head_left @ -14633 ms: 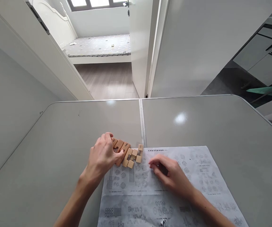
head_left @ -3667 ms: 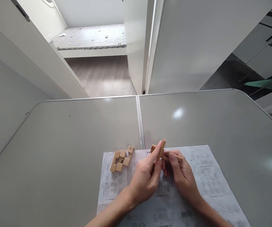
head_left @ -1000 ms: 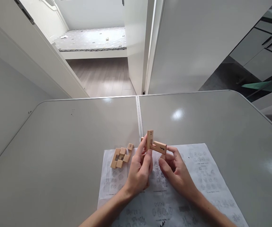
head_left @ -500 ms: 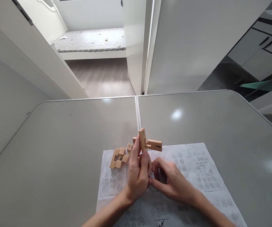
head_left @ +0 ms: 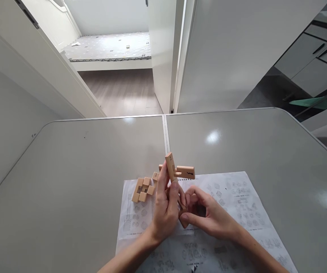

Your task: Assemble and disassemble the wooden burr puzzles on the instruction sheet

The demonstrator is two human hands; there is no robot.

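Observation:
My left hand [head_left: 166, 204] is closed around a partly built wooden interlocking puzzle. One numbered piece [head_left: 170, 167] of it stands tilted up above my fingers, and another marked piece [head_left: 186, 172] crosses it and sticks out to the right. Just below, my right hand [head_left: 205, 212] pinches a wooden puzzle piece [head_left: 184, 218] between thumb and fingers, close against my left palm. Whether that piece touches the rest of the puzzle is hidden by my hands. Left of my hands, several loose notched wooden pieces [head_left: 136, 190] lie together on the paper's edge.
Under my hands a printed instruction sheet [head_left: 237, 227] with small diagrams lies on the grey table [head_left: 66, 189]. A metal seam [head_left: 165, 131] runs across the table. Beyond its far edge are an open doorway with a bed [head_left: 109, 47], and cabinets [head_left: 313, 53] at right.
My right hand has shifted slightly right, and the wooden piece in its fingers now shows more. The upright piece in my left hand has tilted a little left.

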